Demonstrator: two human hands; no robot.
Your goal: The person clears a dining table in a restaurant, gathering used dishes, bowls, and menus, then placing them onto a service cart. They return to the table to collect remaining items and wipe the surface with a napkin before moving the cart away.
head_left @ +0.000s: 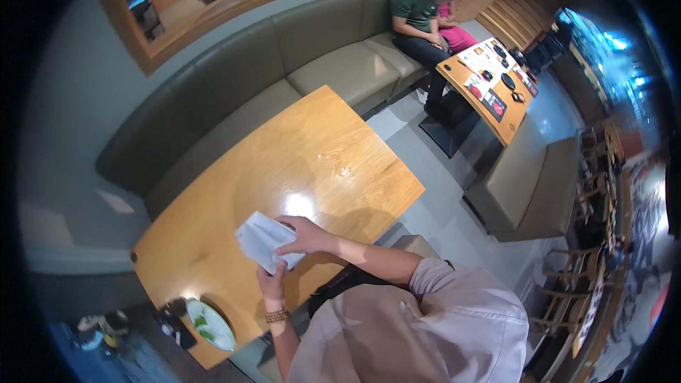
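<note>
Above the near part of a wooden table [277,149], I hold a folded white cloth [259,240] between both hands. My right hand [306,235] grips its right side, with the thumb across the top. From below, my left hand [272,285] pinches the lower edge, fingers partly hidden behind the cloth. Beaded bracelets circle my left wrist. Small wet spots [340,169] glisten on the tabletop beyond the cloth. Near the table's lower left corner lies an oval pale plate [211,324] with green leaves on it.
A dark condiment set [172,311] stands beside the plate. An olive padded bench [234,99] runs along the wall behind the table. Two people [418,21] sit at another table [507,124] at the far right, laid with mats and dishes. A padded seat [525,184] stands right.
</note>
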